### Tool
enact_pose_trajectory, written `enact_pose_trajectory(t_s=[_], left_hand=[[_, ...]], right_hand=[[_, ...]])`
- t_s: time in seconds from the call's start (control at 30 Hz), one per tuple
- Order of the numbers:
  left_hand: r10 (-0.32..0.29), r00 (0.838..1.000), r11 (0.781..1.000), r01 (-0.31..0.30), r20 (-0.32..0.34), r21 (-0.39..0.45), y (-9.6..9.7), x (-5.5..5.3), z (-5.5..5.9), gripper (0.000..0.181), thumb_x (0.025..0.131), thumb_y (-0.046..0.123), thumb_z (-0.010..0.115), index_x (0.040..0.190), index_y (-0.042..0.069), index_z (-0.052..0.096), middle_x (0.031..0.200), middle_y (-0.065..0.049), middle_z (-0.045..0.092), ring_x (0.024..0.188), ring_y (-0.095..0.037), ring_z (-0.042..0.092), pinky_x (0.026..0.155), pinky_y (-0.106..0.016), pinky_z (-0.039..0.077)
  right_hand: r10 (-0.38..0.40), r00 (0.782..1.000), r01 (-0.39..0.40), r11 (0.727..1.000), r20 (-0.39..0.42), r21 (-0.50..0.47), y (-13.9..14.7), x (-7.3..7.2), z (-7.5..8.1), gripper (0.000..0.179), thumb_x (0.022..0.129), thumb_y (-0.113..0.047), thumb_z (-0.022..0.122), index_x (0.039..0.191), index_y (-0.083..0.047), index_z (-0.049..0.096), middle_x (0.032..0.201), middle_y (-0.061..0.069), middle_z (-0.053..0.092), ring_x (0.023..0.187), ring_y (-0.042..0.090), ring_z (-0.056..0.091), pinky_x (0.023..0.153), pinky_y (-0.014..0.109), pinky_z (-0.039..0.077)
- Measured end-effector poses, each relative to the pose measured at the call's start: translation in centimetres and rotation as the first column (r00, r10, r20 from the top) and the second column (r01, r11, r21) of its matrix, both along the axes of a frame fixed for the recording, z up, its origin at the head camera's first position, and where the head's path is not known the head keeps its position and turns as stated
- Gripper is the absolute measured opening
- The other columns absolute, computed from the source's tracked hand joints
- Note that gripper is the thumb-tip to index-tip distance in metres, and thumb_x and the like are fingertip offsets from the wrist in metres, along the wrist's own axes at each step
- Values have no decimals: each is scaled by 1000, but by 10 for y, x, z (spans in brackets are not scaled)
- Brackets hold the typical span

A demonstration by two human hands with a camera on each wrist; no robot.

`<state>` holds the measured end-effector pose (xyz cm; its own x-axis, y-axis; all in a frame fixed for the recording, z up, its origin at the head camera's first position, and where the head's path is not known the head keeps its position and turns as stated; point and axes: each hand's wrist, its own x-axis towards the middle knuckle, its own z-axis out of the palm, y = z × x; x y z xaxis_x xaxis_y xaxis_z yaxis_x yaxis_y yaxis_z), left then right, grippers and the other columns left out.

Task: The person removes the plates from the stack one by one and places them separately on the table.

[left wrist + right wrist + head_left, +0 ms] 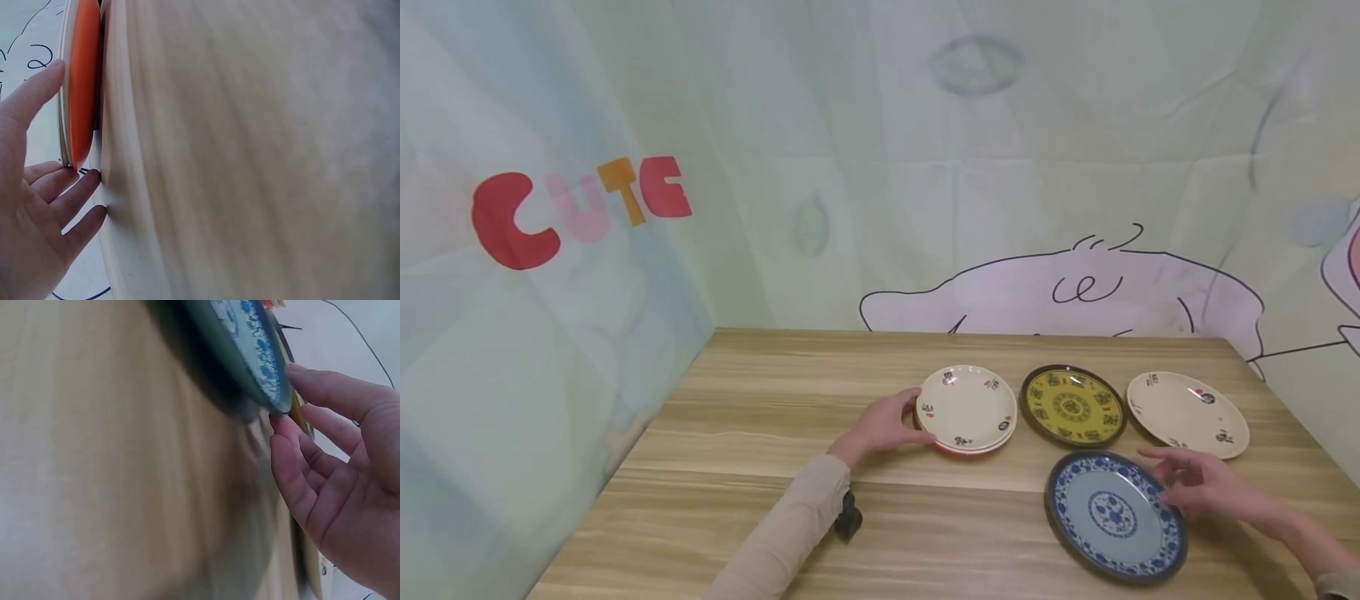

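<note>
At the middle of the table, my left hand [891, 422] rests against a stack of small white plates [967, 408] with little printed figures. Its thumb lies at the near rim and its loosely spread fingers are at the left edge. Beneath the white plates shows an orange-red plate [85, 87]. On the right, my right hand [1213, 483] pinches the rim of a blue-and-white patterned plate [1112, 518], thumb on top and fingertips under the edge. That plate is tilted, with a dark shadow beneath it in the right wrist view.
Behind the blue plate lies a yellow-green plate [1071, 406] with a dark rim. An oval cream plate [1187, 414] sits to its right, close to the right hand. A small black object [848, 517] shows beside the left sleeve. Printed cloth [820, 167] hangs behind the wooden table [752, 433].
</note>
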<state>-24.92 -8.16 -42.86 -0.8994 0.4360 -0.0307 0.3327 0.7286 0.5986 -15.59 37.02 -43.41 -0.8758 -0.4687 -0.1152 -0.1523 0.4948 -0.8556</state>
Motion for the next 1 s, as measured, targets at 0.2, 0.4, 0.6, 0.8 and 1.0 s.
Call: enact_pose_trajectory(t_s=[0.2,0.4,0.6,0.8,1.0], left_hand=[[-17,999,1000,17,-28,1,-1,-1,-2,82,70,43,74,135,6,41,124,-9,56,117,-20,49,101,-36,36],[-21,999,1000,21,-37,2,-1,-1,-2,81,70,43,74,135,7,41,124,-8,56,117,-20,49,102,-36,36],[-8,1000,1000,8,-29,-4,0,-2,-3,83,70,45,74,136,7,40,126,-8,55,118,-19,49,102,-35,35],[1,1000,1000,-1,-14,-5,0,-2,-3,84,69,46,73,136,8,39,127,-8,54,119,-19,48,103,-36,35],[-2,1000,1000,2,-13,3,0,-2,-3,83,70,46,74,136,8,40,126,-7,55,118,-19,49,102,-35,35]], right_hand=[[-48,998,51,996,-46,75,-16,-12,13,63,81,-13,65,130,13,35,100,12,55,79,6,56,64,24,51],[-41,999,43,997,-26,69,-39,-26,20,60,85,-17,61,133,9,35,103,14,56,82,8,57,66,28,53],[10,999,-12,999,39,45,-71,-38,24,61,87,-20,60,135,8,33,108,17,57,87,14,59,68,31,53],[15,1000,-15,999,17,29,-100,-51,23,63,85,-21,62,135,6,34,108,19,57,88,22,59,65,32,54],[-38,999,38,999,3,-6,-124,-61,21,68,82,-21,66,134,8,33,112,24,55,88,23,60,67,31,55]])
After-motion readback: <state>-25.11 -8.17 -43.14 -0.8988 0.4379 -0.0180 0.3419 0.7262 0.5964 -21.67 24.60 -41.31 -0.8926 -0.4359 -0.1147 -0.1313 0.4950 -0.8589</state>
